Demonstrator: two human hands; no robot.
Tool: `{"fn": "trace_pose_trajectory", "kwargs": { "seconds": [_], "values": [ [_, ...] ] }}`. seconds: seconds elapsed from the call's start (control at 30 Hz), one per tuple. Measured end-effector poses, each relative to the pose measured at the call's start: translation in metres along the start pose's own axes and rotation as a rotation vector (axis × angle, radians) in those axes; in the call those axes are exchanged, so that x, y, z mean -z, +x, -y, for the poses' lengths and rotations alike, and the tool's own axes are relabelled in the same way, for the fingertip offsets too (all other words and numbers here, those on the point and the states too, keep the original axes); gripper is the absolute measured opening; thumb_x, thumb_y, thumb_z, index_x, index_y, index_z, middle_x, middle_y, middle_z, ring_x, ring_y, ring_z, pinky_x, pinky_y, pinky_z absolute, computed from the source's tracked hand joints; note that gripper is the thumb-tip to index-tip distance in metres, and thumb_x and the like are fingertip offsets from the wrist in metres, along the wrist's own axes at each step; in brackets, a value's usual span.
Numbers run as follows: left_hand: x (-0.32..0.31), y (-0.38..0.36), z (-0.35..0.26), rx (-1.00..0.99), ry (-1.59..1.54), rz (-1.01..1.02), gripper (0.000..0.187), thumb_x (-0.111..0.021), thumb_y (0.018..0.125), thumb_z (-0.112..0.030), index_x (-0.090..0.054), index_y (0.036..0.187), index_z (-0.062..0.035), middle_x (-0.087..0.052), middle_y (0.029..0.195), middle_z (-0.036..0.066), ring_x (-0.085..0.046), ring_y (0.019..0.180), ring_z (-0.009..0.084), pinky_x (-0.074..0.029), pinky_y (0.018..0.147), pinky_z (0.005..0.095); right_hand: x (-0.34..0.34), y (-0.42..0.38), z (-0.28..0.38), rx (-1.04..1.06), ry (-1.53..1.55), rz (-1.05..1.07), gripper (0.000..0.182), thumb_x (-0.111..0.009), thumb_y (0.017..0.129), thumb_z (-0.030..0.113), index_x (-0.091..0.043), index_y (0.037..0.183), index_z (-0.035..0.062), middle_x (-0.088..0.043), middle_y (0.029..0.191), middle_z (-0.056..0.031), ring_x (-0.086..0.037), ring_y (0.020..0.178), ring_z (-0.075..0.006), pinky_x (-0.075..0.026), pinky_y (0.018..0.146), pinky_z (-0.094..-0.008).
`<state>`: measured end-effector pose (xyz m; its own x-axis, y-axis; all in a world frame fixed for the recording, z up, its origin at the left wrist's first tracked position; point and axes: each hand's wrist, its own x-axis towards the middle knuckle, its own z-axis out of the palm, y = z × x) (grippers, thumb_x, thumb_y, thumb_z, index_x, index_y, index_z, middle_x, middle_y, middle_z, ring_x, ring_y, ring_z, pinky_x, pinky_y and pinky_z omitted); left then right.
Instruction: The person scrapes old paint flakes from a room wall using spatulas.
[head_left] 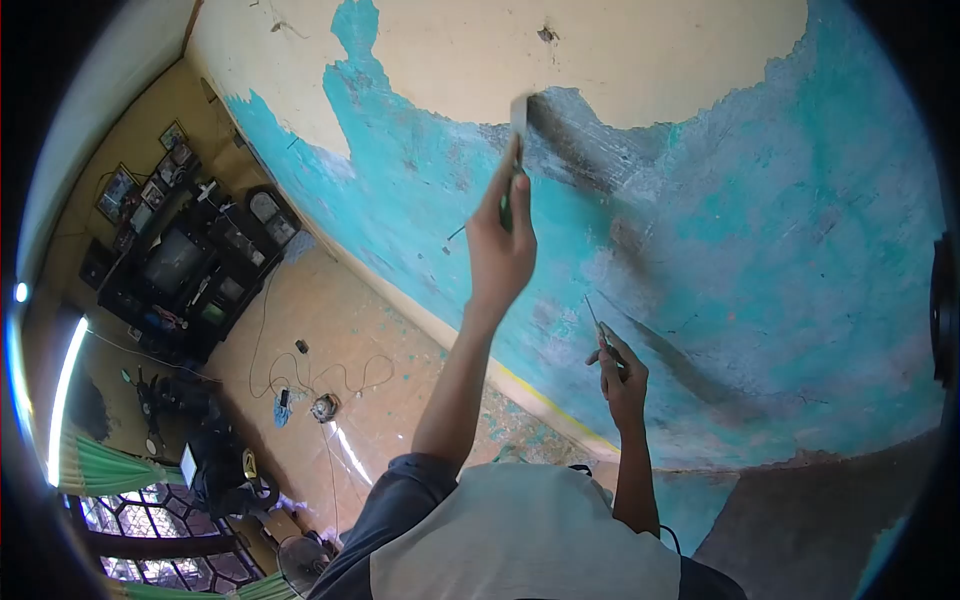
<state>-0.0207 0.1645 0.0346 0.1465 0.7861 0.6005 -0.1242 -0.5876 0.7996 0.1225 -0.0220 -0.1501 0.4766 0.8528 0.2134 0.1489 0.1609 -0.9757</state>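
Note:
My left hand (500, 250) is raised against the wall, its fingers wrapped round the handle of a paint scraper (519, 116). The blade points up, right at the ragged edge where cream paint (600, 60) meets a bare grey patch (590, 145). Lower and to the right, my right hand (623, 385) is closed on a thin pointed tool (591, 308), its narrow tip toward the turquoise wall (740, 240); its exact kind cannot be made out. Both arms cast dark shadows on the wall.
Paint flakes (520, 425) litter the floor (400, 330) along the wall's foot. Cables (350, 372) and a small round metal object (325, 407) lie on it. A dark cabinet with a television (172, 262), a motorbike (215, 455) and a fan (302, 562) stand at the left.

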Motion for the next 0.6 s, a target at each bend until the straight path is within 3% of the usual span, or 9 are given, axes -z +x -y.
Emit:
{"fn": "trace_pose_trajectory", "kwargs": {
  "seconds": [0.17,0.23,0.3,0.33,0.37,0.43,0.5,0.57,0.6],
  "values": [
    [-0.003,-0.021,0.017,0.005,0.036,0.021,0.044,-0.047,0.113,-0.016,-0.05,0.152,0.0031,-0.061,0.146,0.025,-0.061,0.133,0.0251,-0.049,0.106,0.0364,-0.004,0.001,0.002,0.004,-0.006,0.006,0.041,-0.059,0.107,0.012,-0.06,0.148,0.0046,-0.073,0.09,-0.0076,-0.038,0.048,-0.0008,-0.031,0.043,-0.0207],
    [-0.008,-0.037,0.014,0.122,0.032,0.07,0.044,-0.046,0.113,-0.014,-0.05,0.154,0.0015,-0.061,0.149,0.022,-0.065,0.116,0.013,-0.05,0.098,0.0289,-0.004,0.004,0.001,0.003,-0.004,-0.001,0.041,-0.058,0.107,0.011,-0.06,0.148,0.0045,-0.073,0.089,-0.0074,-0.038,0.048,-0.0008,-0.031,0.043,-0.0208],
    [-0.006,-0.017,0.02,0.013,0.046,0.001,0.045,-0.047,0.113,-0.016,-0.049,0.155,0.0006,-0.062,0.148,0.021,-0.062,0.106,0.0096,-0.05,0.093,0.0273,-0.003,0.003,-0.003,0.033,0.001,0.004,0.041,-0.059,0.107,0.011,-0.06,0.148,0.0045,-0.073,0.089,-0.0075,-0.038,0.048,-0.001,-0.032,0.043,-0.021],
    [0.002,-0.004,-0.001,0.208,0.01,0.021,0.046,-0.047,0.114,-0.019,-0.048,0.155,0.001,-0.063,0.146,0.022,-0.062,0.109,0.0129,-0.05,0.095,0.0296,-0.002,0.003,-0.001,0.026,-0.001,0.004,0.041,-0.059,0.107,0.011,-0.06,0.148,0.0045,-0.073,0.089,-0.0075,-0.038,0.048,-0.001,-0.032,0.043,-0.021],
    [0.004,0.012,0.015,-0.019,0.045,-0.039,0.046,-0.047,0.114,-0.021,-0.049,0.154,0.0015,-0.066,0.142,0.023,-0.063,0.104,0.0138,-0.052,0.091,0.0303,-0.002,0.005,0.003,0.032,-0.012,0.013,0.041,-0.059,0.107,0.012,-0.06,0.147,0.0047,-0.073,0.089,-0.0074,-0.037,0.048,-0.0011,-0.032,0.043,-0.0211],
    [0.009,0.015,0.005,0.011,0.007,-0.017,0.046,-0.047,0.114,-0.02,-0.049,0.154,0.0022,-0.065,0.143,0.023,-0.064,0.108,0.0134,-0.052,0.091,0.0294,-0.002,0.004,0.005,0.038,-0.026,0.025,0.041,-0.059,0.107,0.013,-0.06,0.147,0.0048,-0.073,0.089,-0.0073,-0.037,0.048,-0.0012,-0.032,0.044,-0.0211],
    [0.007,-0.009,0.002,0.187,0.085,0.057,0.045,-0.047,0.113,-0.017,-0.049,0.154,0.0023,-0.063,0.144,0.024,-0.064,0.112,0.0134,-0.052,0.092,0.0294,-0.004,0.007,0.006,0.042,-0.01,0.013,0.041,-0.06,0.108,0.015,-0.06,0.148,0.0049,-0.073,0.088,-0.007,-0.037,0.048,-0.0014,-0.032,0.044,-0.0213],
    [-0.006,-0.032,0.018,0.005,0.124,0.044,0.044,-0.047,0.112,-0.013,-0.05,0.153,0.0025,-0.063,0.144,0.025,-0.066,0.126,0.0238,-0.053,0.102,0.0351,-0.006,0.007,0.012,-0.016,-0.006,0.012,0.042,-0.061,0.107,0.016,-0.061,0.147,0.0063,-0.073,0.09,-0.0051,-0.037,0.053,-0.0008,-0.033,0.048,-0.0212],
    [-0.007,-0.027,0.02,-0.043,0.138,0.008,0.045,-0.048,0.113,-0.019,-0.051,0.154,-0.002,-0.06,0.112,0.012,-0.05,0.094,0.0134,-0.042,0.078,0.029,-0.007,0.006,0.014,-0.082,-0.005,0.014,0.043,-0.063,0.106,0.017,-0.061,0.147,0.0077,-0.073,0.092,-0.0032,-0.038,0.058,-0.0002,-0.035,0.053,-0.021]
  ]
}}
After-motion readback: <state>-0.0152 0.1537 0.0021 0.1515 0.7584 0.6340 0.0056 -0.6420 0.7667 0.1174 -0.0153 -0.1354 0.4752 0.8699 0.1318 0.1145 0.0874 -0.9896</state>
